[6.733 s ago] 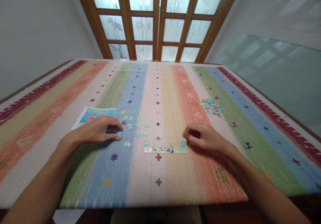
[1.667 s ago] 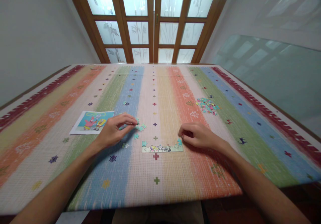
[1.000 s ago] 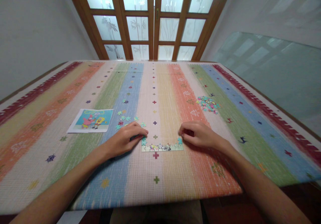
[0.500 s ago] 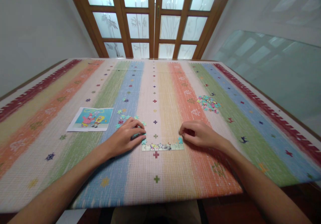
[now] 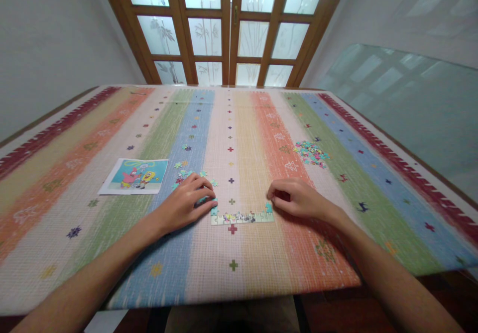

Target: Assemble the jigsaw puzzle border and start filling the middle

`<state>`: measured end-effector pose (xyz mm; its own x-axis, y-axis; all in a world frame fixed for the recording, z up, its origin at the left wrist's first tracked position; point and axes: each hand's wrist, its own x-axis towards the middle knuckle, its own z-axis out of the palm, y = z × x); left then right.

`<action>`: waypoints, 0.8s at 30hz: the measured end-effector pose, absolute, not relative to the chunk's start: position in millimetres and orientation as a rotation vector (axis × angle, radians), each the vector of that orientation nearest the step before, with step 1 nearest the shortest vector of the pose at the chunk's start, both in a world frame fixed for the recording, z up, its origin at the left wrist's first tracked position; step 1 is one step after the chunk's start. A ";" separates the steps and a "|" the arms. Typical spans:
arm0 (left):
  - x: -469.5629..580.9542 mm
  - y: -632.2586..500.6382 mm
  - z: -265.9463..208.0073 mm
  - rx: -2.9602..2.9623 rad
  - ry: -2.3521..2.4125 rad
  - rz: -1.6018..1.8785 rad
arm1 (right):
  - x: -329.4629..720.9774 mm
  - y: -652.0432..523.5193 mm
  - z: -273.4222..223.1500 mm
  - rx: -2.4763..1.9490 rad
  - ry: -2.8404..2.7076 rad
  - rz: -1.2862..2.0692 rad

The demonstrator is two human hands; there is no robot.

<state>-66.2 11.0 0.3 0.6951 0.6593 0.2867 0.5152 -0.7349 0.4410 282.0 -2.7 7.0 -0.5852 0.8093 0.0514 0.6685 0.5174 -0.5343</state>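
A joined strip of jigsaw puzzle [image 5: 242, 218] lies flat on the striped tablecloth between my hands. Pale green runs along its lower edge, with coloured bits of picture above. At its left end, my left hand [image 5: 192, 198] rests with curved, parted fingers; the thumb tip touches a teal piece [image 5: 214, 211], and more teal shows beneath the fingers. Across from it, my right hand [image 5: 293, 196] is curled, thumb and forefinger pinched at a teal puzzle piece [image 5: 269, 207] standing above the strip's right end. Loose puzzle pieces [image 5: 203, 173] lie just beyond my left hand, partly hidden by it.
A printed cartoon picture [image 5: 136, 176] lies on the tablecloth [image 5: 239, 273] to the left. Farther back on the right is a heap of mixed puzzle pieces [image 5: 310, 154]. Wooden doors with frosted panes [image 5: 203, 37] stand behind the table.
Both hands stay in nearly the same places at the ends of the strip. The whole view has shifted very slightly; no piece has visibly moved.
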 end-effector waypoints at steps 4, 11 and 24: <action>-66.7 12.3 0.5 2.581 0.927 0.609 | 282.0 -2.2 6.8 -1.241 -2.469 0.684; -67.7 12.5 1.1 2.617 0.922 0.630 | 282.5 -2.1 7.4 -1.235 -2.475 0.681; -68.4 11.1 2.7 2.627 0.925 0.616 | 282.2 -2.2 9.7 -1.233 -2.473 0.675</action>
<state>-68.4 11.1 2.7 0.7026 0.6467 0.2969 0.5236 -0.7524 0.3996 282.2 -2.2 9.7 -0.5888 0.8065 0.0533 0.6677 0.5225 -0.5302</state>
